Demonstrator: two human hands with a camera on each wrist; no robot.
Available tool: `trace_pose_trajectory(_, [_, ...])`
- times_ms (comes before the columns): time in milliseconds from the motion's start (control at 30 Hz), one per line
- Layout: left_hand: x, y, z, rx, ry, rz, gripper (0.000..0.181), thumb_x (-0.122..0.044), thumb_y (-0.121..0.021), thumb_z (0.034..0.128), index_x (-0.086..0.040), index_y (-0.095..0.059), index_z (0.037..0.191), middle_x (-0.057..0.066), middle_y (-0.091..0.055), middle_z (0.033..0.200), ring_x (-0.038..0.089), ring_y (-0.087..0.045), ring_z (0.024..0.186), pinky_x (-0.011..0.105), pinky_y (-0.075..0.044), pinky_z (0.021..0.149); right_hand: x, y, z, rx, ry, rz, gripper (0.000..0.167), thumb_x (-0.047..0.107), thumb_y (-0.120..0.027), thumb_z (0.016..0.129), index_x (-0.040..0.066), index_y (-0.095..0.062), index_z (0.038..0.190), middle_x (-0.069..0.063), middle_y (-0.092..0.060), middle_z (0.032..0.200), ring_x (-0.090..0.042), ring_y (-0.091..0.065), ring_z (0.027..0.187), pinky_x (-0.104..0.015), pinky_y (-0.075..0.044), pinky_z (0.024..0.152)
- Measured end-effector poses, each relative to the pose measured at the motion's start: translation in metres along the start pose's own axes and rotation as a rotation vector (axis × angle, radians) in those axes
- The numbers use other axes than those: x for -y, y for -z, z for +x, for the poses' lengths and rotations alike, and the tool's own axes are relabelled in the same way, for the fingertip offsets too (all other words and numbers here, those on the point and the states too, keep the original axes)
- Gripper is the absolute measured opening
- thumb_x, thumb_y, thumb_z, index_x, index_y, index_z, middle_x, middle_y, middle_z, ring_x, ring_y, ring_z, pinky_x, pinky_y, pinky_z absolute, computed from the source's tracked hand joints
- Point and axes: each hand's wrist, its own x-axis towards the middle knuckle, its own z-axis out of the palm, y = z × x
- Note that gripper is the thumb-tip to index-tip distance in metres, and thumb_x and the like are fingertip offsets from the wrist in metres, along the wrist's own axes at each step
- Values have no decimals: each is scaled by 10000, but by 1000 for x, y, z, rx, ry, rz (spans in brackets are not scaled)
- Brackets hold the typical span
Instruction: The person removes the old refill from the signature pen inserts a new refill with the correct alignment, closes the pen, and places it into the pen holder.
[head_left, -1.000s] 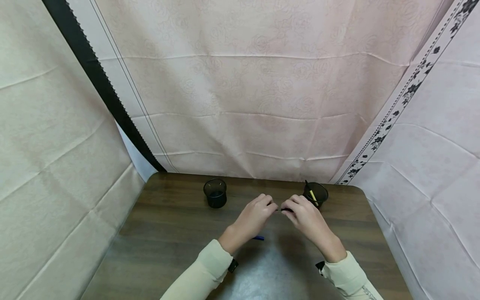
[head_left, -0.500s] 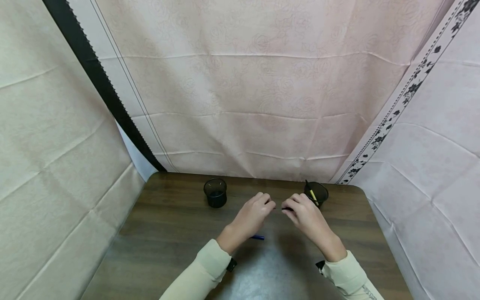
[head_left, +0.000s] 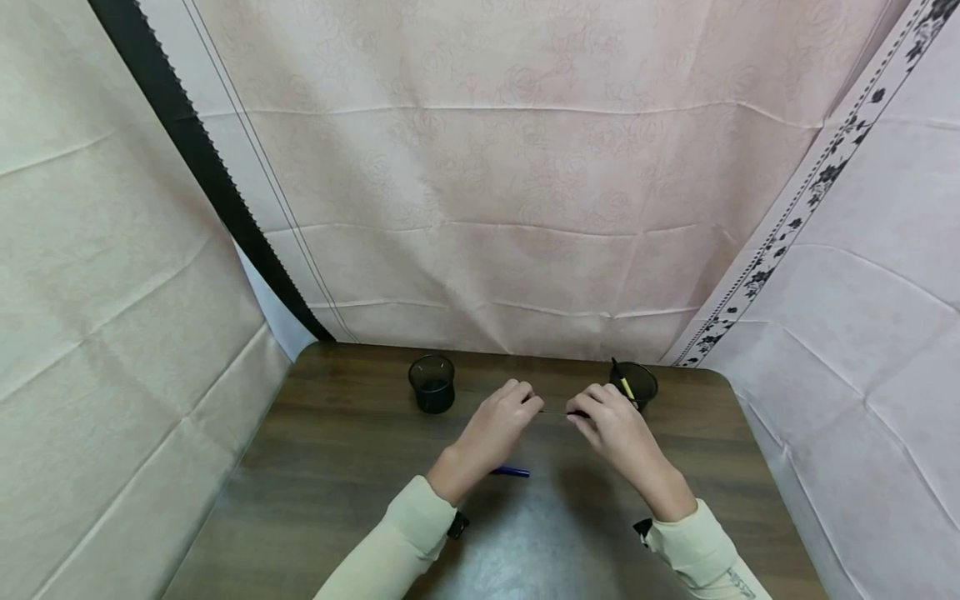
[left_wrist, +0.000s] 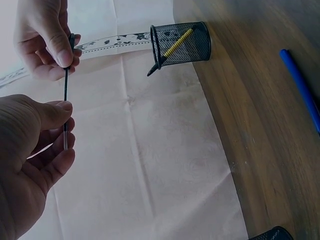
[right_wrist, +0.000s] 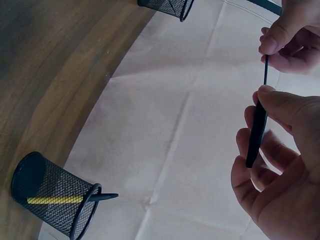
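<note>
Thumb and fingers of my left hand [head_left: 495,425] pinch a thin pen refill [left_wrist: 66,90], dark along most of its length with a pale lower end. Its other end runs into a black pen barrel [right_wrist: 257,132], which my right hand [head_left: 618,425] grips between thumb and fingers. Both hands are raised above the table, a short gap apart, with the refill bridging it. Below the left wrist a blue pen [head_left: 512,472] lies on the table, partly hidden by that arm in the head view.
A black mesh pen cup [head_left: 432,385] stands at the table's back left. Another mesh cup [right_wrist: 55,195], at the back right, holds a yellow-and-black pen [right_wrist: 65,199]. Behind the wooden table [head_left: 322,467] hangs a pale cloth [head_left: 480,208], with more cloth at both sides.
My left hand has moved left, away from the right one, so more of the refill shows between them. The right hand has barely shifted. More of the blue pen is visible.
</note>
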Motion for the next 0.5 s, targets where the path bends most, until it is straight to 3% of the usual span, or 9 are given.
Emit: trace_pose_trajectory(500, [4,5,-5,1,13,-24,187,17,-776,888,-100,-754,1032,8,-635,949,128,-584,889,204,-531,776,1,1,1,7,-16,-4,151,108,-869,825,142,-738,892,16,-675,919,-178,-599,837,-356,-537,709])
